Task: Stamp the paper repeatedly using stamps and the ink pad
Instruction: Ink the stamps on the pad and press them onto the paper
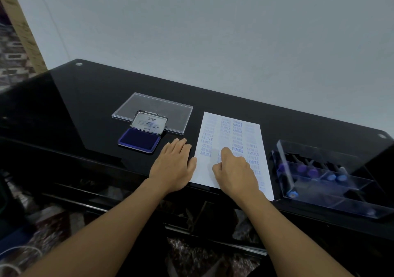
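Observation:
A white paper (229,136) lies on the black glass table (89,97), covered with rows of blue prints reading SAMPLE, FRAGILE and AIR MAIL. My right hand (233,170) is pressed down on the lower middle of the sheet. Its fingers are curled tight around a stamp, which the hand hides almost entirely. My left hand (173,163) lies flat on the table with straight fingers, its thumb at the paper's left edge. The open ink pad (139,141), blue with a metal lid standing up, sits just beyond my left hand.
A clear plastic lid (170,110) lies flat behind the ink pad. To the right of the paper stands a clear divided box (328,191) holding several stamps with purple and blue ends. The table's front edge runs under my wrists.

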The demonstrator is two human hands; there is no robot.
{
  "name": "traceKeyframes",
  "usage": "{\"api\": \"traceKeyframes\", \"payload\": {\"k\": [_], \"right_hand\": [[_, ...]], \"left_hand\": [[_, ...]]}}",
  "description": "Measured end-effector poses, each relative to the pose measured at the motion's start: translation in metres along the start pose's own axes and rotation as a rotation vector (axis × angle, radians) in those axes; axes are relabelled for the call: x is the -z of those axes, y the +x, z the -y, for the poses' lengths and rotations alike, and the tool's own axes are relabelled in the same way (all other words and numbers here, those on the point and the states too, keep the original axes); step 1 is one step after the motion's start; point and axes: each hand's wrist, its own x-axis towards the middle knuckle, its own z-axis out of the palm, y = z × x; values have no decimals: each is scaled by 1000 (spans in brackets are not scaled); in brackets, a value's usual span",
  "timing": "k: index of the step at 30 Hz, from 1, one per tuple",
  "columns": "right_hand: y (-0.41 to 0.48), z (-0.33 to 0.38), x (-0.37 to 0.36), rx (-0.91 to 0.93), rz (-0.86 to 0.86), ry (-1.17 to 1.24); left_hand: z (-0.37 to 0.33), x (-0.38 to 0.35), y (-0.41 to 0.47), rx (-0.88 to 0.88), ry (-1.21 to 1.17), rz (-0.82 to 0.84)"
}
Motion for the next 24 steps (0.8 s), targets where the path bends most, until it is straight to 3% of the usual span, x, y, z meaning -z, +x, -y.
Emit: {"api": "traceKeyframes", "payload": {"k": [24], "right_hand": [[7,-2,-2,-3,3,36]], "left_hand": [[-2,4,-1,9,-15,30]]}}
